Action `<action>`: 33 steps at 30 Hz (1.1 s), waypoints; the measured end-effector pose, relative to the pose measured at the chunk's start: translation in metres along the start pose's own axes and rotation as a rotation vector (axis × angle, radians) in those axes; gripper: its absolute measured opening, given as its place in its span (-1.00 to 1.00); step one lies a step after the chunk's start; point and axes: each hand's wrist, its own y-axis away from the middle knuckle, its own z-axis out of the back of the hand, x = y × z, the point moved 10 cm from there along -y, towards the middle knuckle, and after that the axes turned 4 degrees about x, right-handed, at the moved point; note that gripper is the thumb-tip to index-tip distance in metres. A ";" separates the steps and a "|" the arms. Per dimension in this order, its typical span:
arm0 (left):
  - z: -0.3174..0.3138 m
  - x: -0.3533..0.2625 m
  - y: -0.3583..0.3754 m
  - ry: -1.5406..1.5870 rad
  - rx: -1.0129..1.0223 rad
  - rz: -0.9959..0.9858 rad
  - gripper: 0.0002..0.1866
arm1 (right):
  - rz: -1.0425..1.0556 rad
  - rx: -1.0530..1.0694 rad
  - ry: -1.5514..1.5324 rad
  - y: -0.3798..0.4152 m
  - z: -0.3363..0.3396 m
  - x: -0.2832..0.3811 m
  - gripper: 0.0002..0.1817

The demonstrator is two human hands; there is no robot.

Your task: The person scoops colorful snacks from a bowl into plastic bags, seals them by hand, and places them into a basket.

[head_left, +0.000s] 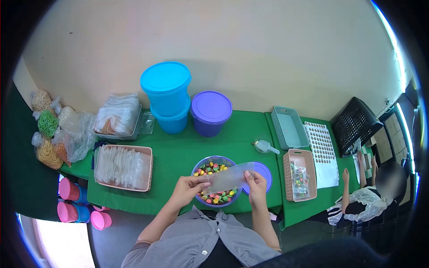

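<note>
Between my two hands a clear plastic bag (229, 177) is stretched out flat, and it looks empty. My left hand (191, 188) pinches its left end; my right hand (255, 183) grips the right end near a corner. Directly below the bag stands a purple tub (194, 169) of colourful candies (216, 197) in red, yellow, green and dark brown. The bag covers the middle of the candies. A round purple lid (264, 175) lies to the right of the tub, partly behind my right hand.
A pink basket (150, 172) of flat bags stands left; another pink basket (313, 178) with filled packets stands right. A scoop (266, 146), teal basket (291, 129), sticker sheet (325, 154), blue buckets (166, 89) and purple bucket (212, 114) lie beyond. A co-worker (368, 203) is at the right.
</note>
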 end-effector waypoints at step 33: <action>-0.072 -0.030 0.006 -0.530 0.048 -0.423 -0.78 | 0.104 0.343 0.691 0.046 -0.080 0.028 -0.64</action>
